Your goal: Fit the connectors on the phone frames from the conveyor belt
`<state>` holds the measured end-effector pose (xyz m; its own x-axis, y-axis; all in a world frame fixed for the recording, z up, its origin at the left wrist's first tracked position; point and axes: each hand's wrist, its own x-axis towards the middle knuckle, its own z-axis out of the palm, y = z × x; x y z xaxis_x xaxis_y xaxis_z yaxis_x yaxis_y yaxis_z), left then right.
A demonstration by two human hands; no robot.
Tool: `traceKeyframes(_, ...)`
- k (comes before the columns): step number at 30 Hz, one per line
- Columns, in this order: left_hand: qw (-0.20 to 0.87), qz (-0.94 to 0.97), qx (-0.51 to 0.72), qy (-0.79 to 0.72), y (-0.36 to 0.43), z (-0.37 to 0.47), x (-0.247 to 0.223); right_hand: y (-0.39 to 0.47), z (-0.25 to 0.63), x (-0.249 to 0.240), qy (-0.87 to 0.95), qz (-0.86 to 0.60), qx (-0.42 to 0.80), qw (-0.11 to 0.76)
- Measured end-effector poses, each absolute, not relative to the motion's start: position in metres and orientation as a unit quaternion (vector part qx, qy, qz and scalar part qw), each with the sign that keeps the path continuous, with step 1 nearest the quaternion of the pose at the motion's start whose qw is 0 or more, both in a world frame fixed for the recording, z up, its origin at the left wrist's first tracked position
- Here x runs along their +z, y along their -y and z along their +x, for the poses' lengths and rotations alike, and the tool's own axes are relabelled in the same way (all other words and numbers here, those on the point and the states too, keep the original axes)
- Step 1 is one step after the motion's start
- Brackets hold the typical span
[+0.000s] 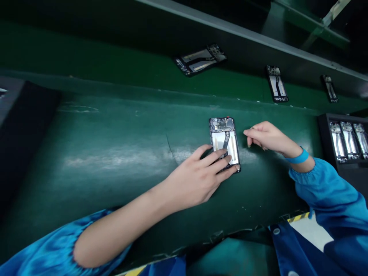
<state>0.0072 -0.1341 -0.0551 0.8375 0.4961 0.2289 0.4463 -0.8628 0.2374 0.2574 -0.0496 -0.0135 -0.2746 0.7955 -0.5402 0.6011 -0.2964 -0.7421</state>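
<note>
An opened phone (219, 138), its circuit board and silvery inner plate showing, lies face-up on the green work surface (115, 130). My left hand (198, 172) reaches over its lower half, with fingers across the plate and at both side edges, gripping it. A dark ribbon cable runs down the plate, partly hidden under the fingers. Just right of the phone, apart from it, my right hand (264, 136) is closed with fingertips pinched together. Whatever is in that pinch, if anything, is too small to make out. A blue band (299, 157) circles the right wrist.
Behind, on a green strip, lie more opened phones: one tilted (201, 59), another (276, 84) to its right, a third (329, 89) farther right. A dark tray (324, 134) at right holds several more. A black box-like object (31, 126) stands at left.
</note>
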Motion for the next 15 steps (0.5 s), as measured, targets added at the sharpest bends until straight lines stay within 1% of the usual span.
traceKeyframes(2, 0.097, 0.952, 0.145, -0.251, 0.134, 0.007, -0.055, 0.041, 0.247, -0.018, 0.595, -0.598, 0.535, 0.038)
traceKeyframes(4, 0.102, 0.951, 0.144, -0.253, 0.134, 0.007, -0.056, 0.034, 0.241, -0.021, 0.594, -0.599, 0.538, 0.015)
traceKeyframes(15, 0.108, 0.948, 0.155, -0.255, 0.134, 0.008, -0.057, 0.028, 0.238, -0.021, 0.611, -0.582, 0.536, -0.005)
